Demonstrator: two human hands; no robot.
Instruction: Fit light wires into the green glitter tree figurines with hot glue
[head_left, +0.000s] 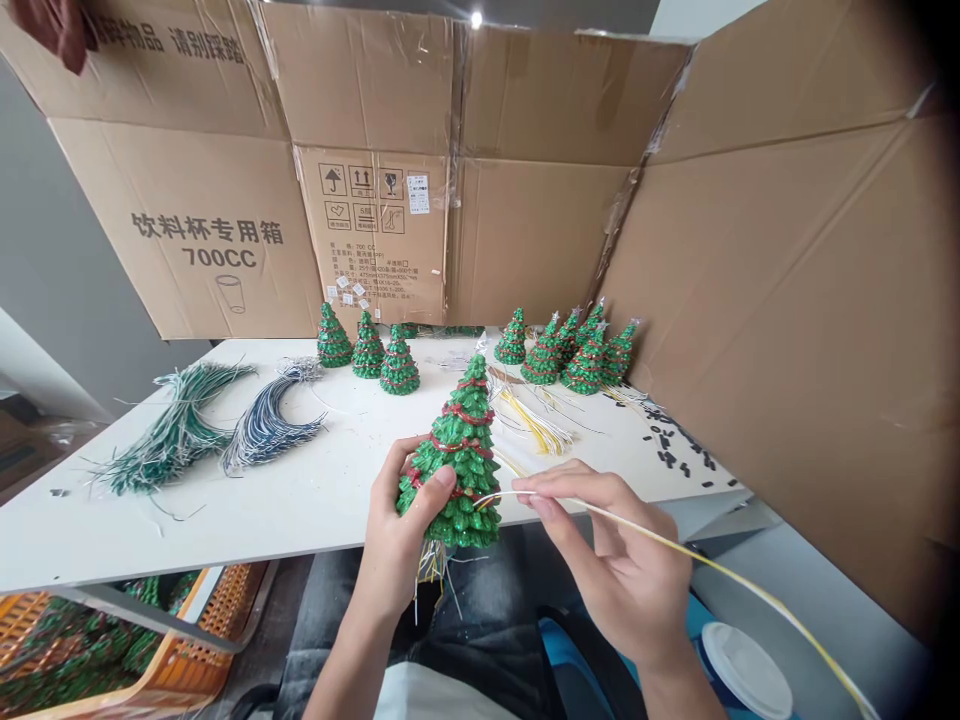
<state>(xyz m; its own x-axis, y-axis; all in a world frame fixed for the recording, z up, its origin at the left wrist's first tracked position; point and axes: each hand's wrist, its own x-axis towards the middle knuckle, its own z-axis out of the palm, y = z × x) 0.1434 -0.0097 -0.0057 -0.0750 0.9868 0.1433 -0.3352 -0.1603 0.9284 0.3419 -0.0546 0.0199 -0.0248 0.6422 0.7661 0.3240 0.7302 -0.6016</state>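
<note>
My left hand [409, 515] is wrapped round the lower left side of a green decorated tree [465, 450], its thumb across the front. The tree stands upright near the table's front edge, and loose wires [433, 565] hang below its base. Between the thumb and fingers of my right hand [607, 540] is a thin white and yellow wire [720, 567]. One end of this wire meets the lower right of the tree; the rest trails off to the lower right.
On the white table [382, 450] lie a green wire bundle [176, 425], a blue wire bundle [274, 420], yellow wires [536, 420] and small black pieces [667, 445]. Several small trees stand behind. Cardboard [540, 240] walls the back and right. An orange basket [180, 660] is below left.
</note>
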